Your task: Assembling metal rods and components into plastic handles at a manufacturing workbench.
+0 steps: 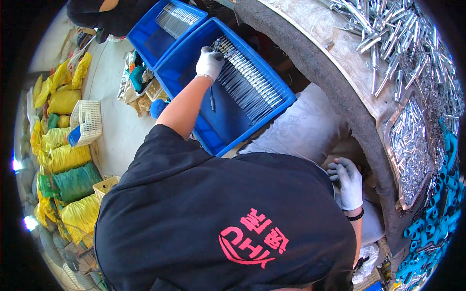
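My left hand [210, 62], in a white glove, reaches out into a blue plastic crate [204, 121] and is curled on the far end of a neat row of thin metal rods [250, 82] lying in it. One loose rod [212, 99] lies on the crate's floor just under my forearm. In a grey glove with a black wristband, my right hand [347, 184] rests flat on my light-grey trouser leg [306, 126], fingers spread and holding nothing. My black shirt fills the lower middle of the view.
A second blue crate [150, 34] with rods stands behind the first. A round padded table [340, 82] at right carries heaped metal tubes [393, 39], a tray of small metal parts [412, 145] and teal plastic pieces [437, 218]. Yellow and green sacks [68, 160] and a white basket [87, 121] stand at left. Another person [97, 14] is at top left.
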`<control>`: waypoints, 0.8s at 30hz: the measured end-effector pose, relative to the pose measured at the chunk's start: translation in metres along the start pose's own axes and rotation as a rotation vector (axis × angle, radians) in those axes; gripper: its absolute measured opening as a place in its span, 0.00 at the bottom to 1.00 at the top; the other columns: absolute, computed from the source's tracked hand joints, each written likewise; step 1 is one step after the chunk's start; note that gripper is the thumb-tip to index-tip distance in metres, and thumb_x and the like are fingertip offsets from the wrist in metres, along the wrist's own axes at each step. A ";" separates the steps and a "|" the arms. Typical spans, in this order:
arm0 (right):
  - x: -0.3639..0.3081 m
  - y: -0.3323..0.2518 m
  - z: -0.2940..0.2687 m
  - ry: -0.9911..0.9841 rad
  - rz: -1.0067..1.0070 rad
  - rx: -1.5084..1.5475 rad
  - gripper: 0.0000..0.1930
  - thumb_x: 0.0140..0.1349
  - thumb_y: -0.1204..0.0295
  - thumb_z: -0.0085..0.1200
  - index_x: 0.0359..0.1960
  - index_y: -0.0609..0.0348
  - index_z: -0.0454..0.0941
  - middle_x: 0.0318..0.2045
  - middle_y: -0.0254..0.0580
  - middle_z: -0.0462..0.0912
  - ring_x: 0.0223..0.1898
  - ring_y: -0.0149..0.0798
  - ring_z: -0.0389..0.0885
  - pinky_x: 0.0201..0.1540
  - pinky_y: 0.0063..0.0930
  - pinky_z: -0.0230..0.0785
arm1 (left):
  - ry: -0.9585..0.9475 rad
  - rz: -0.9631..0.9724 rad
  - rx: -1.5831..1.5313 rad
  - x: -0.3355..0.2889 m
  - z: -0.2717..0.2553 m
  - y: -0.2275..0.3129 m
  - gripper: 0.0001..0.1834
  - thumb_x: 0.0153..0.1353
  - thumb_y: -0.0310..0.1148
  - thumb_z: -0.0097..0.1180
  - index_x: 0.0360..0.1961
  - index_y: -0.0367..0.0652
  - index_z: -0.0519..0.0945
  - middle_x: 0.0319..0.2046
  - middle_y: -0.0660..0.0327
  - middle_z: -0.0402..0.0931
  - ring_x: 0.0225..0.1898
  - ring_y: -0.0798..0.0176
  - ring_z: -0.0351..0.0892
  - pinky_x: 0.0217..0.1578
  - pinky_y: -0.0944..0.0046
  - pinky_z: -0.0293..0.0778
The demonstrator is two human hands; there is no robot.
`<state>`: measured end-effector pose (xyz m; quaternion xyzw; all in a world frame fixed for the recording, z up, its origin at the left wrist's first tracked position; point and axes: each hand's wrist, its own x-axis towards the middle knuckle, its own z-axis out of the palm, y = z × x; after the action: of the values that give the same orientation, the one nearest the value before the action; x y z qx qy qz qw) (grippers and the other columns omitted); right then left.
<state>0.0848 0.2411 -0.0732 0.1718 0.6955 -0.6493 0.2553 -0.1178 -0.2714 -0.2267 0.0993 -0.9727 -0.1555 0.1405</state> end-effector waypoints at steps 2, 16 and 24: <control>0.000 0.003 -0.001 0.003 0.001 0.009 0.14 0.71 0.71 0.50 0.51 0.69 0.74 0.41 0.46 0.84 0.37 0.31 0.82 0.41 0.21 0.72 | 0.001 -0.001 -0.005 -0.004 -0.005 0.004 0.08 0.50 0.38 0.67 0.34 0.54 0.89 0.50 0.48 0.74 0.46 0.46 0.80 0.48 0.55 0.78; 0.011 -0.096 0.061 -0.064 -0.671 -0.611 0.19 0.58 0.67 0.63 0.51 0.60 0.79 0.44 0.51 0.83 0.46 0.48 0.83 0.51 0.36 0.74 | 0.199 0.493 -0.171 -0.077 -0.188 0.164 0.08 0.48 0.27 0.70 0.32 0.45 0.87 0.48 0.49 0.74 0.45 0.49 0.78 0.46 0.57 0.76; -0.008 -0.125 0.077 -0.064 -0.792 -0.266 0.23 0.55 0.66 0.67 0.51 0.65 0.80 0.40 0.52 0.85 0.40 0.42 0.86 0.45 0.30 0.77 | 0.130 0.872 -0.278 -0.122 -0.234 0.275 0.11 0.44 0.28 0.69 0.32 0.50 0.86 0.48 0.52 0.73 0.43 0.51 0.79 0.39 0.57 0.78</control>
<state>0.0299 0.1534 0.0317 -0.1637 0.7774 -0.6067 0.0271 0.0271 -0.0508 0.0475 -0.3295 -0.8827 -0.2042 0.2656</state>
